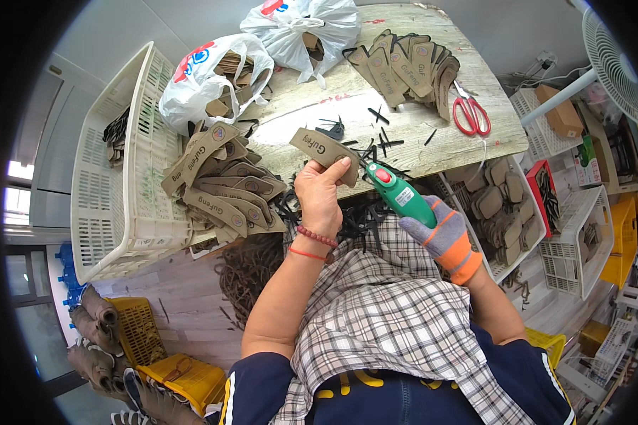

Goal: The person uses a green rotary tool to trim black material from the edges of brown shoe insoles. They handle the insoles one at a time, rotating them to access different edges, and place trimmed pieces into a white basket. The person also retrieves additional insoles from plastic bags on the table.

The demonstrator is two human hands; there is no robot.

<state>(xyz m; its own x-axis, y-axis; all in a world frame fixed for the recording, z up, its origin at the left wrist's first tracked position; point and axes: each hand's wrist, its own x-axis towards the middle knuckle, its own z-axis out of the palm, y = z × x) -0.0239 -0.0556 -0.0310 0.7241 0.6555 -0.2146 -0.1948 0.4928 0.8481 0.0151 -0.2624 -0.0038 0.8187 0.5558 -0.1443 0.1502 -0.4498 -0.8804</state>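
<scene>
My bare left hand (320,195) pinches a tan fabric piece (320,149) with printed lettering and a small round emblem, held over the near edge of the table. My right hand (439,237), in a grey and orange glove, is wrapped round a green handheld power tool (406,200) with a red button. The tool's narrow dark tip sits close against the right end of the fabric piece; whether it touches cannot be made out. A fanned heap of similar tan pieces (230,188) lies left of my left hand. Black strap scraps (365,218) hang below the table edge.
Red-handled scissors (471,117) lie at the table's right, beside another tan stack (411,67). Two white plastic bags (220,81) stand at the back left. A white crate (135,163) borders the left side. More crates (539,237) and a fan (620,64) stand right.
</scene>
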